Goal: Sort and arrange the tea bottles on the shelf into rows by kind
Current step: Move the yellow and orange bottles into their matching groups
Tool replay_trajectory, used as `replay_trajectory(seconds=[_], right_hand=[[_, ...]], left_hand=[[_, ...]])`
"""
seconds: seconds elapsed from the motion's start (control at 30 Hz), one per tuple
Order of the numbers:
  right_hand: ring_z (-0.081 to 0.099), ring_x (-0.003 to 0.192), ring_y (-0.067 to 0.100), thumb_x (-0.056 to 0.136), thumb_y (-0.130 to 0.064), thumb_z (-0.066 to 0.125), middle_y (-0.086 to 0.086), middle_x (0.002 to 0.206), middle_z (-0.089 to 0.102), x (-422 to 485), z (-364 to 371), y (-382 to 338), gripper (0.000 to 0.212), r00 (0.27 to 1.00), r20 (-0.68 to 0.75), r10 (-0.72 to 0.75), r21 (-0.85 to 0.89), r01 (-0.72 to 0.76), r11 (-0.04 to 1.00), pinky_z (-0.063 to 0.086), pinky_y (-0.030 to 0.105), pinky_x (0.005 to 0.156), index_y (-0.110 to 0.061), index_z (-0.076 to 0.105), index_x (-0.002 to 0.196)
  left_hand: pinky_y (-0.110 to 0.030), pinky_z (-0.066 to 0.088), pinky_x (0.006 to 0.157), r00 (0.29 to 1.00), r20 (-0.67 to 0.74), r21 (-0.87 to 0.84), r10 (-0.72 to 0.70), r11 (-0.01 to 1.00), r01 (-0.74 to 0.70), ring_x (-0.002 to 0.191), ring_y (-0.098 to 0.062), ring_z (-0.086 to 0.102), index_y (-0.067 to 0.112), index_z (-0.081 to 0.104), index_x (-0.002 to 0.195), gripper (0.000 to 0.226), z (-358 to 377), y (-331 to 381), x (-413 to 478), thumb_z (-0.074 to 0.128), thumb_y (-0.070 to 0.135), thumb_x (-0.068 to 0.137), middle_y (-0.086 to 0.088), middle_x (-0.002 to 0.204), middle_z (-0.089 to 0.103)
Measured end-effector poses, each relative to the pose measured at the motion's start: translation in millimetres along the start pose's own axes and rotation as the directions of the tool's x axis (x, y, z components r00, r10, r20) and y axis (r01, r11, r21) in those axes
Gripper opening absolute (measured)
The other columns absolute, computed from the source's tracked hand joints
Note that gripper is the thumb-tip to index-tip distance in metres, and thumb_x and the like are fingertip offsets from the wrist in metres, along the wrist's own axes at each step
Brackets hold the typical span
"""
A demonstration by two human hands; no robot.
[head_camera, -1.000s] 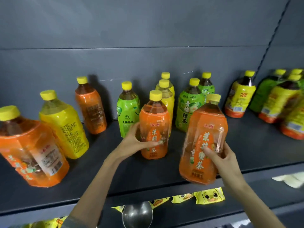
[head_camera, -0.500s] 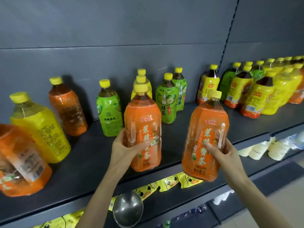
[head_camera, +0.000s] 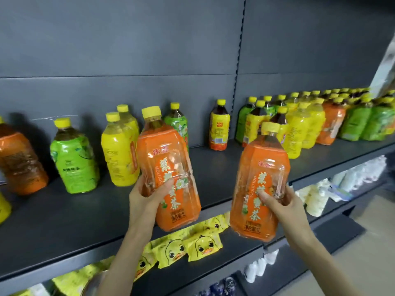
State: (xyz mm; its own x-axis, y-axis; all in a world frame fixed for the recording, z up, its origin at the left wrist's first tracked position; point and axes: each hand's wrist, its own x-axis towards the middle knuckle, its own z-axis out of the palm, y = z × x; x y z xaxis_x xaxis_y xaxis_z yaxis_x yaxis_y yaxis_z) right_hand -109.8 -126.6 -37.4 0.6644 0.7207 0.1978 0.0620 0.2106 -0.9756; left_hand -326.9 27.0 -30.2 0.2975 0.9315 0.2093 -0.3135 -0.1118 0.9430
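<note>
At the left end of the shelf [head_camera: 64,221], a far-left orange bottle [head_camera: 19,161], a green bottle [head_camera: 74,163] and a yellow pair [head_camera: 119,154] stood unsorted towards the back edge. The left hand [head_camera: 147,199] had its fingers and thumb wrapped round the lower half of the left orange bottle [head_camera: 168,167]. A second earlier that bottle was standing on the shelf with the hand only closing on it. It was now lifted clear and leaning a little, its base out over the front edge.

The right hand [head_camera: 284,208] was clamped on the right orange bottle [head_camera: 260,184], thumb across the label. This bottle was already off the shelf a second before and hung forward of the front edge, well apart from the other one.

The view had swung right, bringing in a lone red-and-yellow bottle [head_camera: 219,129] by the back edge. It also brought in the packed rows [head_camera: 352,118] at the right end of the shelf, which looked already grouped by colour (though blur hid the details). One shelved orange bottle [head_camera: 331,124] stood among them.

With two of one kind in hand, the pair seemed bound for that orange spot. The left end would still need sorting.
</note>
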Motion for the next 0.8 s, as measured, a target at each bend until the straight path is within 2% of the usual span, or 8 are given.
replay_trajectory(seconds=[0.1,0.17,0.33,0.47,0.53,0.63,0.73,0.8], right_hand=[[0.071,0.085,0.014,0.033,-0.061,0.086,-0.006,0.098,0.073,6,-50,-4,0.087,1.000,-0.005,0.005,-0.078,-0.006,0.997,0.056,0.021,0.061,-0.027,0.060,0.109],[0.071,0.085,0.013,0.027,-0.067,0.084,-0.008,0.097,0.073,12,-82,-7,0.093,1.000,-0.010,0.003,-0.110,-0.004,0.994,0.056,0.021,0.061,-0.029,0.059,0.108],[0.071,0.085,0.012,0.037,-0.052,0.080,-0.012,0.095,0.073,24,-145,-10,0.076,1.000,-0.006,0.015,-0.122,-0.016,0.992,0.055,0.020,0.060,-0.030,0.059,0.107],[0.071,0.084,0.011,0.032,-0.058,0.084,-0.012,0.094,0.073,45,-186,-3,0.084,0.999,-0.042,0.025,-0.141,-0.031,0.990,0.054,0.019,0.059,-0.031,0.059,0.108],[0.071,0.084,0.011,0.033,-0.054,0.084,-0.013,0.094,0.073,59,-203,0,0.082,0.998,-0.063,0.025,-0.145,-0.034,0.989,0.054,0.018,0.059,-0.030,0.059,0.108],[0.071,0.086,0.012,0.038,-0.051,0.081,-0.012,0.095,0.073,86,-230,5,0.077,0.997,-0.075,0.022,-0.145,-0.033,0.989,0.055,0.020,0.061,-0.030,0.059,0.109],[0.071,0.086,0.013,0.031,-0.058,0.085,-0.010,0.096,0.073,117,-253,7,0.086,0.995,-0.099,0.020,-0.165,-0.037,0.986,0.056,0.021,0.062,-0.028,0.060,0.108],[0.071,0.085,0.012,0.035,-0.053,0.086,-0.010,0.094,0.073,139,-270,8,0.080,0.994,-0.104,0.014,-0.176,-0.032,0.984,0.055,0.020,0.061,-0.027,0.060,0.107]], left_hand=[[-0.030,0.053,0.071,1.000,-0.003,-0.024,-0.031,0.999,0.031,0.085,-0.012,0.070,0.030,0.060,0.103,0.069,50,-18,-10,0.076,0.050,0.039,0.012,0.090,0.073],[-0.029,0.052,0.069,0.999,0.010,-0.029,-0.050,0.998,0.051,0.085,-0.013,0.070,0.030,0.059,0.103,0.070,80,-28,-18,0.076,0.050,0.038,0.010,0.090,0.073],[-0.026,0.052,0.066,0.994,0.074,-0.004,-0.083,0.997,0.083,0.082,-0.011,0.071,0.026,0.060,0.105,0.074,146,-49,-25,0.076,0.050,0.037,0.010,0.090,0.073],[-0.025,0.053,0.065,0.987,0.133,0.034,-0.089,0.996,0.085,0.083,-0.011,0.070,0.027,0.059,0.105,0.073,199,-64,-11,0.076,0.051,0.038,0.010,0.091,0.072],[-0.023,0.055,0.063,0.982,0.169,0.048,-0.087,0.996,0.080,0.083,-0.011,0.070,0.027,0.059,0.105,0.072,225,-72,1,0.075,0.052,0.039,0.011,0.091,0.072],[-0.031,0.055,0.069,0.975,0.207,0.058,-0.083,0.996,0.073,0.084,-0.011,0.070,0.029,0.059,0.104,0.072,266,-85,21,0.076,0.053,0.039,0.009,0.093,0.072],[-0.020,0.053,0.063,0.971,0.228,0.055,-0.068,0.997,0.057,0.083,-0.005,0.069,0.031,0.058,0.103,0.071,303,-102,43,0.076,0.053,0.038,0.016,0.091,0.071],[-0.016,0.052,0.059,0.971,0.231,0.057,-0.057,0.997,0.044,0.083,-0.002,0.068,0.033,0.057,0.102,0.070,326,-112,55,0.075,0.053,0.038,0.019,0.090,0.071]])
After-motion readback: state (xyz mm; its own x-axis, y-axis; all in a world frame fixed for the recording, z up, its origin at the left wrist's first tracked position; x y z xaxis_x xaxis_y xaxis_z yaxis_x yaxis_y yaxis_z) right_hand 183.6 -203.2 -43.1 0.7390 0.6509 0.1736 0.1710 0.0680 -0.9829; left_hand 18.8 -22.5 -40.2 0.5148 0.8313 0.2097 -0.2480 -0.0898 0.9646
